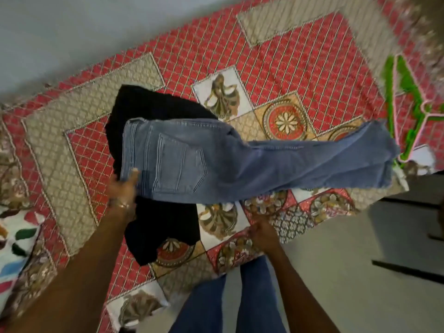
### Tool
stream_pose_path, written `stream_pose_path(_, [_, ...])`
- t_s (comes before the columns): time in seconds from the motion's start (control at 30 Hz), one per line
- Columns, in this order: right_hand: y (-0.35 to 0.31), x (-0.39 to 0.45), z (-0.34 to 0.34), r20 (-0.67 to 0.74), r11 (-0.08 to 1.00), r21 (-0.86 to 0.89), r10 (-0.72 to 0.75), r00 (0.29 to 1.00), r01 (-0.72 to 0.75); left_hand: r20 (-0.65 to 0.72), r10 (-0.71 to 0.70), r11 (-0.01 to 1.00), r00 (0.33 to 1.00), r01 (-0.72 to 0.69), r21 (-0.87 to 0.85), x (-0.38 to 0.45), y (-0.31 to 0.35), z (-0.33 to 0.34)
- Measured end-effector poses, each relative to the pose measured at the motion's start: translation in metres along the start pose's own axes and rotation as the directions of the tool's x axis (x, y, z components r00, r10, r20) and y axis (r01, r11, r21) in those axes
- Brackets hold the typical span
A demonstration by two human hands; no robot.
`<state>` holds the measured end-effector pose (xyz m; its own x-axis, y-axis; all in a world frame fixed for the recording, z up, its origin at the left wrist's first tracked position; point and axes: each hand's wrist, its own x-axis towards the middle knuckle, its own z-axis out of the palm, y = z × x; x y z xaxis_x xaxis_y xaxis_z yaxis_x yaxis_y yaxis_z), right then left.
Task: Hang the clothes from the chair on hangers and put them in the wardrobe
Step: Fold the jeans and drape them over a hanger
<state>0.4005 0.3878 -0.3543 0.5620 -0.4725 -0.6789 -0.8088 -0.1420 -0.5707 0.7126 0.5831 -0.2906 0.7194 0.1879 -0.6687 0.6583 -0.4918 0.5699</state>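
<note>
Left hand (125,186) pinching jeans (216,162) at waistband, over black garment (153,207) on bed (300,56); right hand (262,233) loosely curled (grip unclear). Risk: dragging garment along. Hangers (408,102) far right.

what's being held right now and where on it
The left hand grips the light blue jeans at the waistband end. The right hand touches the bedspread edge.
</note>
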Motion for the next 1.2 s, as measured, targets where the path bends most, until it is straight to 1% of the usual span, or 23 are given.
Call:
stream_pose_path(0.03, [-0.005, 0.002, -0.005, 0.002, 0.998, -0.007, 0.068, 0.998, -0.068, -0.097, 0.119, 0.973, 0.988, -0.097, 0.211, -0.004, -0.001, 0.011])
stream_pose_path(0.1, [0.006, 0.004, -0.004, 0.021, 0.992, -0.035, 0.12, 0.993, -0.119, -0.215, 0.403, 0.745, 0.89, -0.183, 0.641, -0.019, -0.004, 0.033])
stream_pose_path(0.13, [0.01, 0.007, -0.004, 0.024, 0.989, -0.031, 0.145, 0.989, -0.144, -0.204, 0.529, 0.637, 0.824, -0.227, 0.736, -0.028, 0.001, 0.042])
stream_pose_path(0.17, [0.013, 0.007, -0.007, 0.008, 0.986, -0.037, 0.164, 0.986, -0.163, -0.095, 0.619, 0.523, 0.78, -0.318, 0.791, -0.033, 0.0, 0.053])
stream_pose_path(0.23, [0.01, 0.006, -0.01, -0.019, 0.981, 0.025, 0.191, 0.981, -0.191, 0.135, 0.716, 0.327, 0.685, -0.5, 0.802, -0.042, -0.009, 0.067])
stream_pose_path(0.3, [0.004, 0.008, -0.029, -0.086, 0.968, 0.135, 0.224, 0.971, -0.212, 0.39, 0.725, 0.141, 0.568, -0.676, 0.723, -0.054, -0.013, 0.088])
stream_pose_path(0.33, [0.009, 0.01, -0.045, -0.148, 0.954, 0.199, 0.257, 0.955, -0.226, 0.505, 0.701, 0.071, 0.504, -0.754, 0.653, -0.062, -0.012, 0.107])
stream_pose_path(0.4, [0.007, 0.018, -0.053, -0.196, 0.934, 0.294, 0.268, 0.943, -0.204, 0.642, 0.615, 0.002, 0.458, -0.816, 0.579, -0.07, -0.011, 0.117])
stream_pose_path(0.43, [0.025, 0.02, -0.072, -0.236, 0.895, 0.393, 0.32, 0.917, -0.211, 0.735, 0.542, -0.036, 0.408, -0.862, 0.506, -0.085, -0.007, 0.145])
stream_pose_path(0.53, [0.059, 0.033, -0.108, -0.274, 0.704, 0.679, 0.507, 0.817, -0.209, 0.862, 0.353, -0.028, 0.363, -0.917, 0.398, -0.108, -0.008, 0.198])
stream_pose_path(0.6, [0.064, 0.04, -0.135, -0.248, 0.553, 0.816, 0.599, 0.761, -0.169, 0.903, 0.256, -0.064, 0.345, -0.926, 0.372, -0.118, -0.016, 0.233])
stream_pose_path(0.63, [0.064, 0.047, -0.15, -0.261, 0.514, 0.849, 0.612, 0.747, -0.124, 0.916, 0.208, -0.072, 0.342, -0.929, 0.363, -0.124, -0.019, 0.246])
stream_pose_path(0.67, [0.08, 0.065, -0.167, -0.25, 0.455, 0.885, 0.639, 0.727, -0.096, 0.926, 0.159, -0.125, 0.343, -0.923, 0.364, -0.127, -0.025, 0.277])
stream_pose_path(0.73, [0.075, 0.083, -0.183, -0.275, 0.428, 0.903, 0.637, 0.72, -0.033, 0.923, 0.13, -0.18, 0.363, -0.906, 0.382, -0.127, -0.026, 0.292])
stream_pose_path(0.8, [0.092, 0.109, -0.2, -0.256, 0.377, 0.926, 0.628, 0.735, 0.001, 0.935, 0.106, -0.21, 0.34, -0.911, 0.355, -0.131, -0.032, 0.327])
stream_pose_path(0.87, [0.105, 0.127, -0.214, -0.191, 0.315, 0.949, 0.629, 0.753, -0.023, 0.944, 0.116, -0.153, 0.31, -0.933, 0.325, -0.145, -0.036, 0.354])
stream_pose_path(0.9, [0.114, 0.138, -0.225, -0.171, 0.311, 0.949, 0.638, 0.75, -0.047, 0.939, 0.121, -0.113, 0.323, -0.935, 0.336, -0.155, -0.035, 0.372])
stream_pose_path(0.93, [0.114, 0.145, -0.231, -0.164, 0.304, 0.951, 0.664, 0.73, -0.062, 0.942, 0.136, -0.099, 0.307, -0.942, 0.322, -0.159, -0.034, 0.38])
stream_pose_path(1.0, [0.095, 0.143, -0.241, -0.221, 0.332, 0.943, 0.678, 0.701, -0.024, 0.951, 0.187, -0.091, 0.246, -0.96, 0.266, -0.167, -0.027, 0.387])
stream_pose_path(1.07, [0.083, 0.15, -0.256, -0.386, 0.512, 0.857, 0.556, 0.736, 0.063, 0.925, 0.227, -0.038, 0.305, -0.946, 0.321, -0.174, -0.026, 0.414])
stream_pose_path(1.1, [0.065, 0.141, -0.255, -0.459, 0.594, 0.791, 0.419, 0.783, 0.145, 0.894, 0.326, -0.004, 0.307, -0.945, 0.326, -0.179, -0.022, 0.413])
stream_pose_path(1.17, [0.036, 0.13, -0.262, -0.463, 0.593, 0.728, 0.057, 0.884, 0.343, 0.739, 0.564, 0.121, 0.37, -0.922, 0.369, -0.185, -0.003, 0.42])
stream_pose_path(1.2, [0.024, 0.125, -0.263, -0.384, 0.586, 0.708, -0.15, 0.911, 0.395, 0.624, 0.631, 0.244, 0.46, -0.882, 0.404, -0.18, 0.014, 0.419])
